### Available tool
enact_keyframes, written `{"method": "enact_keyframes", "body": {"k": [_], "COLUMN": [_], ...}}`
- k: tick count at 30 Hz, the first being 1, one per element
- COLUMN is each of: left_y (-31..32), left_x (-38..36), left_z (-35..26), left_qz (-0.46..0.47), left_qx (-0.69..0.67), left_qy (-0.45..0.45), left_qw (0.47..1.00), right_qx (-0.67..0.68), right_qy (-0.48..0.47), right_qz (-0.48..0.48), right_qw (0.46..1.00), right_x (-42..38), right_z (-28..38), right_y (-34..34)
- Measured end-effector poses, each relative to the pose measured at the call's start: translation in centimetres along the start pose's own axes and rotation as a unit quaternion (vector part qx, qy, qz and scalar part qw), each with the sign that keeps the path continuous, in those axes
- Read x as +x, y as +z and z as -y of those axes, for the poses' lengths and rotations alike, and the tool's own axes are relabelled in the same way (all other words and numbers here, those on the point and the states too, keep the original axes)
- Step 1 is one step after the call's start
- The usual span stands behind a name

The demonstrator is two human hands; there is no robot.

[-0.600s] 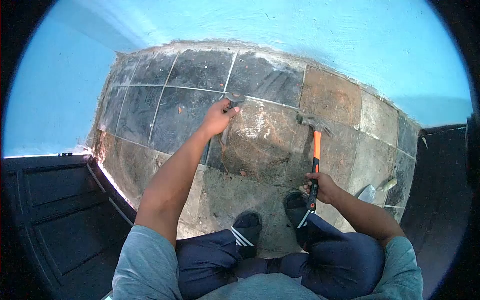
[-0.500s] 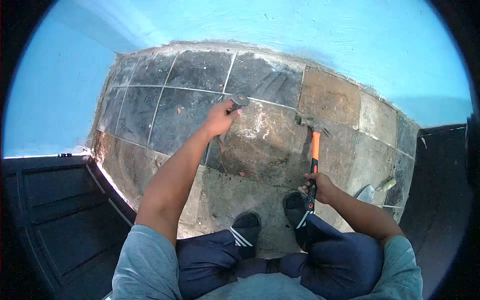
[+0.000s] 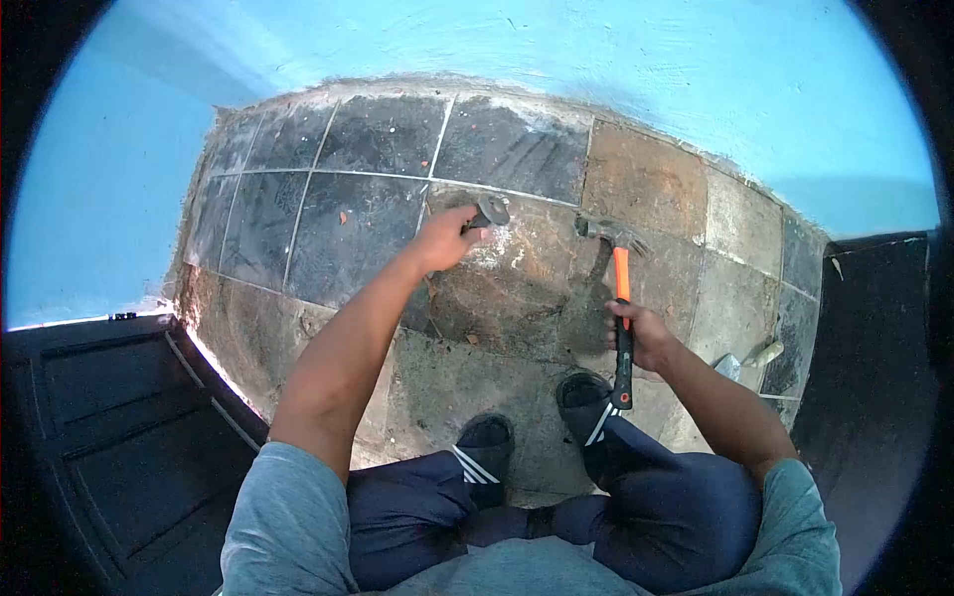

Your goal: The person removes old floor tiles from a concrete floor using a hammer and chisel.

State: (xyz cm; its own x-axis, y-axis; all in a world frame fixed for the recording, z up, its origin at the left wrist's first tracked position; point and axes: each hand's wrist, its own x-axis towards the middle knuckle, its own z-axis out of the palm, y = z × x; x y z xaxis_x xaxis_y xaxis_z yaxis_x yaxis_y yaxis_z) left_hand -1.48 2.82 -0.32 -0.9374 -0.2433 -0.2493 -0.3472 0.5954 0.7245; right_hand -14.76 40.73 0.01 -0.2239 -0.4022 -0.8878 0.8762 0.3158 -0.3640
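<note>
My left hand [image 3: 447, 238] is closed round a chisel with a broad, round dark guard [image 3: 491, 211] on top. Its lower end is hidden by my hand. Below it lies a bare brown, rough patch of floor [image 3: 497, 303] among the dark tiles. In my right hand [image 3: 641, 336] is a claw hammer [image 3: 622, 273] with an orange and black handle, gripped around the middle. The hammer's head points away from me, to the right of the chisel and apart from it.
A trowel [image 3: 729, 366] with a pale handle lies at the right. Dark tiles [image 3: 383, 137] run along the blue wall [image 3: 636, 60]. A dark panelled door [image 3: 119, 407] stands at the left. My feet in dark slippers [image 3: 485, 437] are close by, with small chips scattered about.
My left hand has shifted slightly right and nearer to me with the chisel. My right hand grips higher on the hammer's handle. The view has moved a little.
</note>
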Motion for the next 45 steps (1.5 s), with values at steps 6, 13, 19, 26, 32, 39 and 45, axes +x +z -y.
{"method": "enact_keyframes", "body": {"k": [6,13,19,26,32,39,45], "left_y": [-0.6,0.5,-0.2,1.0,0.3,0.2,0.2], "left_x": [0.4,0.5,0.6,1.0,1.0,0.8,0.7], "left_z": [0.2,0.5,-0.1,0.5,0.5,0.6,-0.3], "left_qz": [-0.002,0.009,0.031,0.046,0.019,0.022,0.039], "left_qx": [0.002,0.028,0.023,0.084,0.035,0.077,0.078], "left_qy": [0.003,-0.014,-0.029,0.011,-0.031,0.002,-0.019], "left_qw": [1.0,0.999,0.999,0.995,0.999,0.997,0.996], "right_qx": [-0.159,-0.233,-0.386,-0.485,-0.259,-0.424,-0.439], "right_qy": [-0.11,-0.358,-0.484,-0.334,-0.437,-0.531,-0.182], "right_qz": [-0.055,-0.137,-0.237,-0.038,-0.167,-0.257,-0.041], "right_qw": [0.98,0.894,0.749,0.807,0.845,0.688,0.879], "right_x": [-0.7,-2.8,-1.8,-4.3,-8.8,-2.4,-3.1], "right_z": [1.4,9.7,7.3,6.8,14.0,6.3,4.8], "right_y": [1.5,4.6,7.7,10.1,9.3,8.1,9.3]}}
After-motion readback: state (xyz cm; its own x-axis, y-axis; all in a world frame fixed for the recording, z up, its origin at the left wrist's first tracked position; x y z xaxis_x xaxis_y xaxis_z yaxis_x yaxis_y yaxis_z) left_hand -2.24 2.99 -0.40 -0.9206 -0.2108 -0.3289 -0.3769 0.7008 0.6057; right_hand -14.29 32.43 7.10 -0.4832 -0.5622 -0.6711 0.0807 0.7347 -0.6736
